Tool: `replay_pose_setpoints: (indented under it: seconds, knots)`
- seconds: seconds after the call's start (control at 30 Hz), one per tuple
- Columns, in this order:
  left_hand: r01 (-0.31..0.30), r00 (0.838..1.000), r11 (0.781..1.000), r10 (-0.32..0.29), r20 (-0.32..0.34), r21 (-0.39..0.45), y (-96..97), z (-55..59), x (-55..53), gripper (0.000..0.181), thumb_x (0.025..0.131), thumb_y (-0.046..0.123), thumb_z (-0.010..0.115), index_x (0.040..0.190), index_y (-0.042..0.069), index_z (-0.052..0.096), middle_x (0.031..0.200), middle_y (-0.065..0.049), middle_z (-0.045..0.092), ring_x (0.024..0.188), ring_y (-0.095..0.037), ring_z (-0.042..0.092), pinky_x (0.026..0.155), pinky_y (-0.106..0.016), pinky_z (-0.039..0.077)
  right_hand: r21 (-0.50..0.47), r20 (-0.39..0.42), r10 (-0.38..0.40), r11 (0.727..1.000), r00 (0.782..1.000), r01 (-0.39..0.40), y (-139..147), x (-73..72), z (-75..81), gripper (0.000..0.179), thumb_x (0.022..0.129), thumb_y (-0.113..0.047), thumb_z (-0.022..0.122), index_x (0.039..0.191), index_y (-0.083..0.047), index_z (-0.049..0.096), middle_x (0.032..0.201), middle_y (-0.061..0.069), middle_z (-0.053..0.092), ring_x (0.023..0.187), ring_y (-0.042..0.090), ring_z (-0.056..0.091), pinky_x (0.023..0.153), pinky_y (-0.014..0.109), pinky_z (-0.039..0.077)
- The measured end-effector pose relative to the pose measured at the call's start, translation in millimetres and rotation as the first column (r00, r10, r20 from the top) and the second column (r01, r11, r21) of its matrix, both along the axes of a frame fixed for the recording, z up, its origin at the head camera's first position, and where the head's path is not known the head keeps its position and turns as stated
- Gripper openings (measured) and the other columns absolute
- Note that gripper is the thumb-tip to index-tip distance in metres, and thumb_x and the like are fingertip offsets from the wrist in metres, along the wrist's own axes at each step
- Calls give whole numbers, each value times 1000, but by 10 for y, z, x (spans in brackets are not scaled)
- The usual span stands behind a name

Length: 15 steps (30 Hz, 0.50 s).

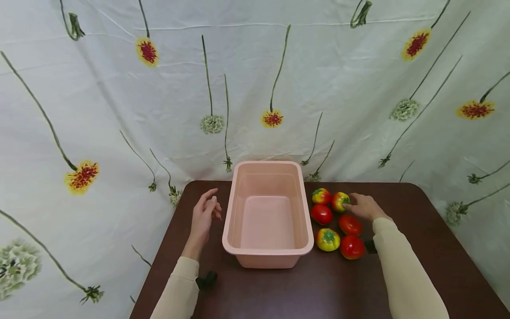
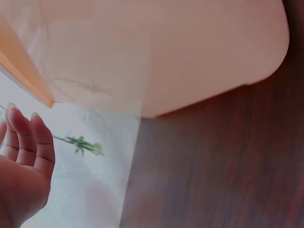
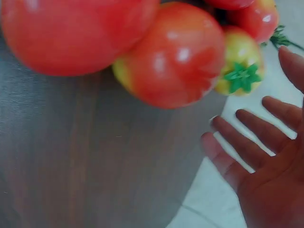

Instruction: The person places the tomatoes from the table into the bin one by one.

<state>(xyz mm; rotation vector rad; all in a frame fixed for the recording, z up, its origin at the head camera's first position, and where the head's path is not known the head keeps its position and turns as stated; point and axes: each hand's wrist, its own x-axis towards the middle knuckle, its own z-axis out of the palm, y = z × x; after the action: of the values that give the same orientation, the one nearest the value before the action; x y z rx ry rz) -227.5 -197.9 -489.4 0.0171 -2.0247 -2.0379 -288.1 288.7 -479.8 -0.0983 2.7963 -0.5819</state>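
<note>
My left hand (image 1: 205,217) hovers just left of a pink plastic basin (image 1: 268,253), its fingers loosely bent and holding nothing. In the left wrist view the fingers (image 2: 42,147) show beside the basin's wall (image 2: 213,42). On the basin's right lie several tomatoes, some red, some yellow and red with green tops. My right hand (image 1: 365,206) reaches to the back yellow-red tomato (image 1: 338,201). The right wrist view has its fingers spread, apart from the green-topped tomato (image 3: 230,50). A red tomato (image 1: 350,225) lies just in front of that hand.
The dark brown table (image 1: 287,292) has rounded back corners. Behind it hangs a white cloth (image 1: 255,88) printed with flowers, close to the basin's back rim. Another red tomato (image 1: 352,247) lies near the right sleeve (image 1: 406,274).
</note>
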Motion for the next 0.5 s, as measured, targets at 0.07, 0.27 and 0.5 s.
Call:
replay_pose_setpoints:
  seconds: [0.07,0.27,0.5]
  knots:
    - [22,999,999,-20,-50,37,39,19,88,33,101,18,50,131,7,55,69,2,55,52,-10,49,53,-27,49,-14,-29,-18,1000,999,17,71,28,-37,71,94,-41,54,141,10,39,140,36,45,126,51,43,102,63,38]
    - [78,984,996,-69,-164,49,142,-21,354,32,98,5,50,129,-1,55,71,-1,52,57,-11,49,53,-24,48,-151,-25,-88,985,996,83,177,145,-197,73,92,-44,58,139,9,42,138,34,48,124,49,46,101,61,41]
    - [45,982,999,-46,-185,-10,281,-30,494,28,94,-1,53,120,-7,61,79,-6,55,66,-7,51,61,-20,45,-410,86,-164,893,983,185,236,233,-446,79,89,-45,63,148,-1,34,148,27,40,131,44,44,107,60,36]
